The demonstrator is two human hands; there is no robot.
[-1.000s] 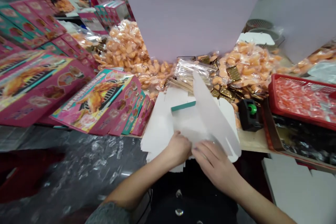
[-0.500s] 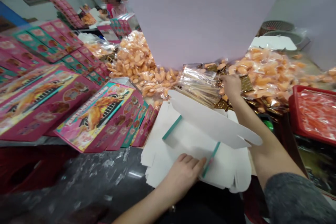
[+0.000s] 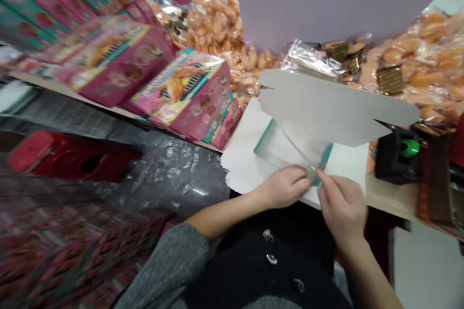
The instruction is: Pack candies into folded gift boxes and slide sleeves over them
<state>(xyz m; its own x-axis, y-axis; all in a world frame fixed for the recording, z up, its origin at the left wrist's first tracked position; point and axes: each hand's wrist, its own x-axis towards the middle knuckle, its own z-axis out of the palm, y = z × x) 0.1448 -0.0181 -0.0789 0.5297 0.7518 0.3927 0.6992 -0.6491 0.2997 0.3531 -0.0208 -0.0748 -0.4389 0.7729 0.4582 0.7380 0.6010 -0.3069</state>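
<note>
An open white cardboard box (image 3: 290, 147) with teal side walls lies in front of me, its lid (image 3: 337, 106) raised at the back. Between thumb and fingers my right hand (image 3: 342, 203) pinches a thin pale stick (image 3: 297, 148), which slants up and left over the box. Its exact kind is blurred. My left hand (image 3: 284, 186) is curled at the near wall of the box, gripping that edge, beside my right fingertips. Under the box are flat white cardboard sheets (image 3: 241, 166).
Behind the lid lie clear-wrapped sticks (image 3: 311, 62), brown-gold packets (image 3: 390, 79) and wrapped orange pieces (image 3: 213, 14). Printed pink boxes (image 3: 184, 91) line the left side. A black device with a green knob (image 3: 409, 147) stands at right. A red stool (image 3: 76, 157) is lower left.
My right hand has come back from the wrapped sticks to the box and now holds a thin stick. My left hand stays at the near wall. The view has tilted down.
</note>
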